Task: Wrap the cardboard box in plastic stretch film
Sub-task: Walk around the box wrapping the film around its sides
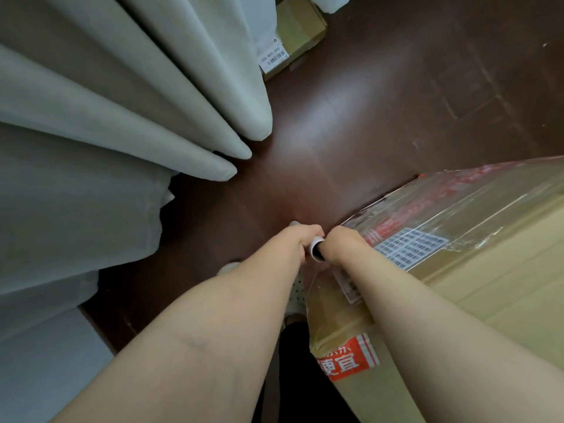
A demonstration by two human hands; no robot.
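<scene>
Both forearms fill the lower view and meet just off the near corner of the cardboard box (pixel 476 279), which stands on the dark floor (pixel 351 123) and serves as the landmark for everything else. At that corner the left hand (pixel 302 236) and the right hand (pixel 343 242) are each clenched around one end of the stretch-film roll (pixel 316 248), whose white core tube shows in the gap between them (the film-wound body of the roll is hidden behind the fists). Glossy film already lies over the box's near face and its barcode label (pixel 409 244), so the step in hand looks like carrying the roll round this corner for a further band. To do it well, I judge the roll should stay close against the box with steady pull, so the film stretches flat rather than wrinkling, and each pass should overlap the last. Beyond the box's corner, to its left, pale curtains (pixel 122 117) hang to the floor, near enough to snag a wide swing; well beyond the box sits a smaller carton (pixel 300 29).
</scene>
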